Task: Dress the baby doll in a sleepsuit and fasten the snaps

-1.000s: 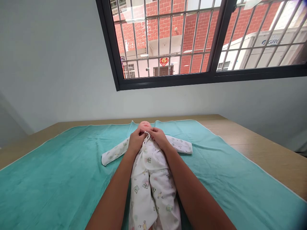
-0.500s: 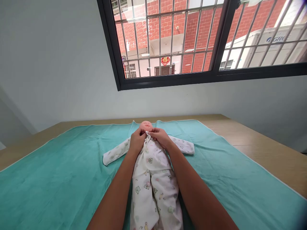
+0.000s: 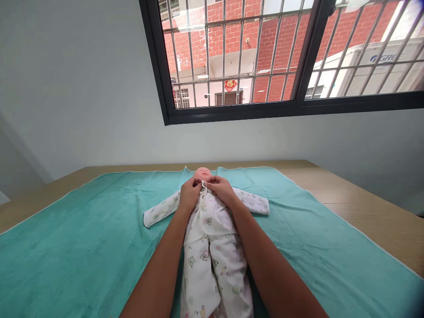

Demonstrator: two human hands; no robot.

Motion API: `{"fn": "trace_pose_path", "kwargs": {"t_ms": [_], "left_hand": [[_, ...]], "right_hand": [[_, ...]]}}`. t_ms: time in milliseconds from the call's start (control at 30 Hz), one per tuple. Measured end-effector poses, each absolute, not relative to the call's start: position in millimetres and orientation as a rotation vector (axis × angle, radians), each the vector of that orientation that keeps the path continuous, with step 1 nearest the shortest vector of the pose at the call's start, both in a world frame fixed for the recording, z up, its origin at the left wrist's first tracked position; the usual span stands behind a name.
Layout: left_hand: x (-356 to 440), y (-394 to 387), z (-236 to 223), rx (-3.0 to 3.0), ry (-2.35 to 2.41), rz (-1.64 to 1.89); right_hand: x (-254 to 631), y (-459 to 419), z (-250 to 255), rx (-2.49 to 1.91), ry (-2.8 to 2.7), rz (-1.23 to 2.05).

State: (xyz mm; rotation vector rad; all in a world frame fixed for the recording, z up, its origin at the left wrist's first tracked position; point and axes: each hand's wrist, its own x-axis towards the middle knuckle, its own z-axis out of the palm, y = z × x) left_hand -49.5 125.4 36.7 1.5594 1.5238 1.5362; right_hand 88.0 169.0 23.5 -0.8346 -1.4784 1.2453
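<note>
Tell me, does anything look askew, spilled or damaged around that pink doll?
Nothing stands out. The white printed cloth outfit bunches at the neck, where the left hand and right hand pinch it, and the turquoise cloth sheet has only slight creases.

Under your hands, the baby outfit (image 3: 215, 221) looks like soft, matt cloth, printed and lightly wrinkled. You have a plush, matt cloth blanket (image 3: 99, 238) with shallow creases beneath it, over a smooth table (image 3: 357, 205) with a wood-grain surface. The doll's head (image 3: 202, 172) looks like smooth plastic or rubber. Ahead of you, the wall (image 3: 82, 88) is smooth and matt, the window bars (image 3: 224, 48) look like shiny metal, and the brickwork (image 3: 278, 44) has a jointed surface.
</note>
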Motion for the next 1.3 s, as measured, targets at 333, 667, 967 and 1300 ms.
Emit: {"fn": "trace_pose_path", "kwargs": {"t_ms": [333, 667, 967, 1300], "left_hand": [[-51, 126, 36, 1.615, 1.528, 1.514], [-51, 128, 36, 1.613, 1.569, 1.490], [-50, 128, 35, 1.609, 1.563, 1.497], [-50, 124, 36, 1.638, 1.487, 1.509]], "right_hand": [[90, 166, 27, -0.881, -1.568, 1.134], [81, 165, 25, -0.919, -1.629, 0.855], [79, 163, 25, -0.942, -1.638, 0.639], [87, 166, 19, -0.882, -1.507, 1.017]]}}
